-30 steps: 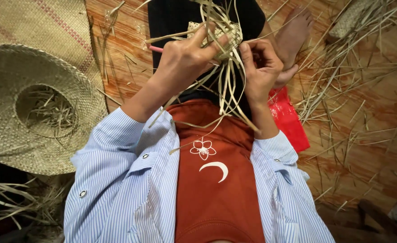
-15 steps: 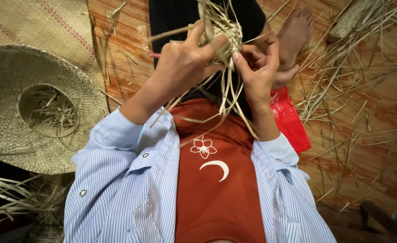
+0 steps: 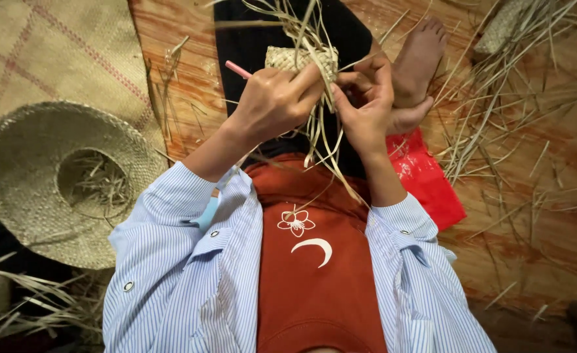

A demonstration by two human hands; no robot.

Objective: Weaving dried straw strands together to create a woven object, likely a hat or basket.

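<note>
Head view, left hand (image 3: 272,104) gripping small woven straw piece (image 3: 300,60) and pink tool (image 3: 238,69), right hand (image 3: 363,108) pinching loose strands (image 3: 321,140) beneath it, work hovering above lap, straw hat (image 3: 60,183) lying on floor at left

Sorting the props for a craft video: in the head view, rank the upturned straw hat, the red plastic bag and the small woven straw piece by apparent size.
1. Upturned round straw hat, largest.
2. Flat red plastic bag, partly hidden.
3. Small woven straw piece, smallest, though held nearer the camera.
</note>
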